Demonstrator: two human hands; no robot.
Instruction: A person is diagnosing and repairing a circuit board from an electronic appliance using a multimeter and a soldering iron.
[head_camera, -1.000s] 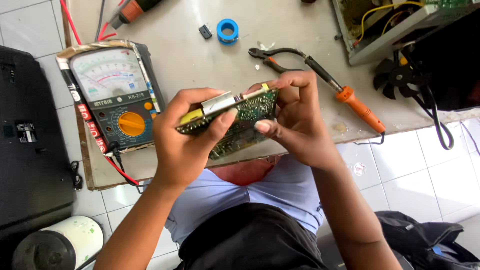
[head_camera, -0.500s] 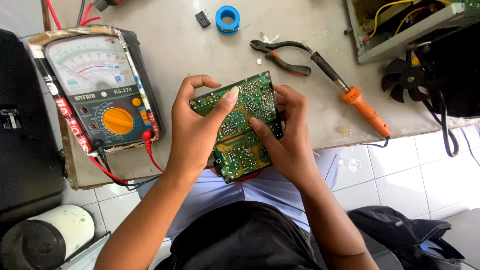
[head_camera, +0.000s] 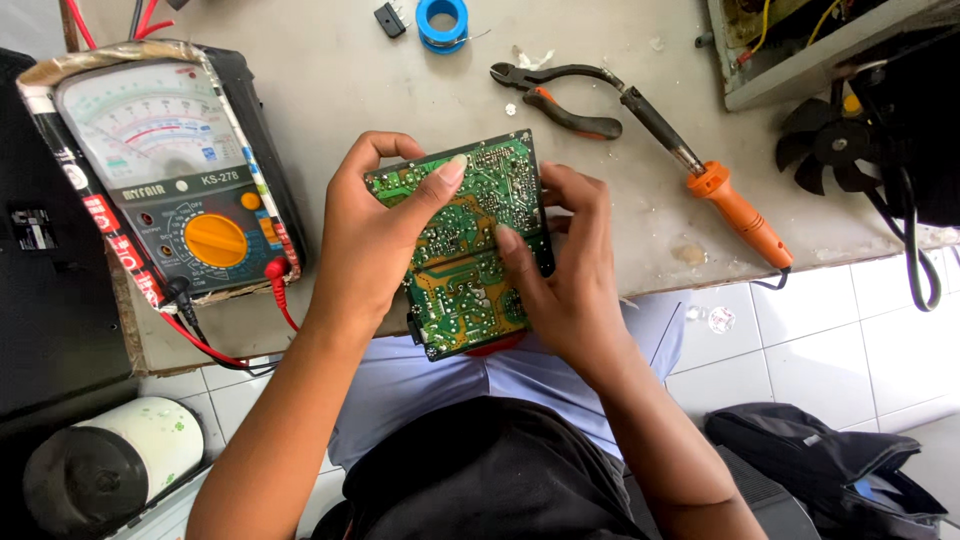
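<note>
I hold a green circuit board (head_camera: 470, 250) solder side up over the front edge of the grey worktable (head_camera: 330, 90). My left hand (head_camera: 375, 235) grips its left edge, thumb pressed on the top corner. My right hand (head_camera: 570, 280) clasps the right edge, thumb resting on the middle of the board. The board's component side faces down and is hidden.
An analog multimeter (head_camera: 170, 180) with red and black leads sits at left. Pliers (head_camera: 555, 95), an orange-handled soldering iron (head_camera: 720, 195), a blue solder spool (head_camera: 442, 20) and a black fan (head_camera: 825, 150) lie beyond. A white roll (head_camera: 115, 465) and a dark bag (head_camera: 830, 470) are on the tiled floor.
The board went from tilted on edge to flat with its solder side up. My thumbs now rest on its surface, and the view has shifted slightly.
</note>
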